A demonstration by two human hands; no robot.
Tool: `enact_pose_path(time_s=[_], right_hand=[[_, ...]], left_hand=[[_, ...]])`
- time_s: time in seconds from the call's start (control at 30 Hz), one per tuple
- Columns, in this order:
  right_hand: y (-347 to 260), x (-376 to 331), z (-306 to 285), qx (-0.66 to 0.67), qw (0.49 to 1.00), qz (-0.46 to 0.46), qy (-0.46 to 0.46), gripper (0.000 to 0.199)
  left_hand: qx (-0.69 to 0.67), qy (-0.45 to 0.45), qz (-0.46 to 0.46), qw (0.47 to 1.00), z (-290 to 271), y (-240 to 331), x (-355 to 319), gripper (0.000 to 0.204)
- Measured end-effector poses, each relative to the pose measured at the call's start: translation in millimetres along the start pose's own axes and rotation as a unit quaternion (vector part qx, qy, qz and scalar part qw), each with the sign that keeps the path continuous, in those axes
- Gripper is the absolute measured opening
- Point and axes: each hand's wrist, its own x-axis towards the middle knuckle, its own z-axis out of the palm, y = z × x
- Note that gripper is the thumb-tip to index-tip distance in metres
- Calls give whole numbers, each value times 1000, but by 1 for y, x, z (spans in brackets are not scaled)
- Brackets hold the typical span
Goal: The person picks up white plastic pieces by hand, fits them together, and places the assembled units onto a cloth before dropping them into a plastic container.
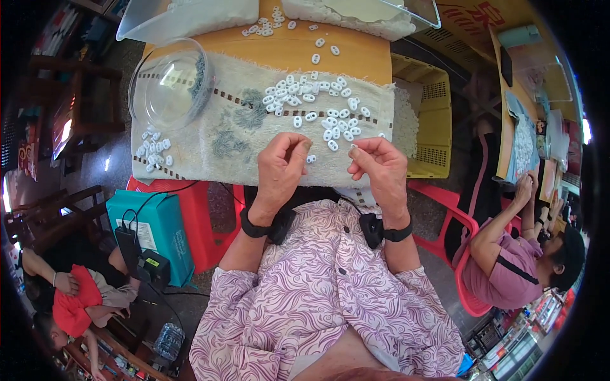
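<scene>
My left hand (279,168) is over the cloth's near edge with thumb and fingers pinched together; what they grip, if anything, is hidden. Right by its fingertips is a white oval two-hole plastic piece (311,159). My right hand (383,166) pinches a tiny white bit between thumb and forefinger, too small to name. Beyond both hands lies a loose spread of similar white two-hole pieces (308,98). Small grey heaps of fine bits (250,114) lie on the beige cloth (197,155), left of that spread.
A round clear plastic bowl (135,95) holds more grey bits at the far left, with a white pile (152,151) below it. Clear bins (136,25) stand at the back. A yellow crate (438,120) adjoins the table's right side. Other people sit left and right (505,267).
</scene>
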Motion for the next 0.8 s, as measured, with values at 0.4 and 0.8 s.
enact_pose_path(time_s=[0.4,0.8], right_hand=[[3,-2,-11,0,1000,0,4,14],[0,-2,-12,-10,1000,3,2,14]], left_hand=[[363,-39,269,891,30,-4,11,20],[423,-57,267,864,30,-9,15,29]])
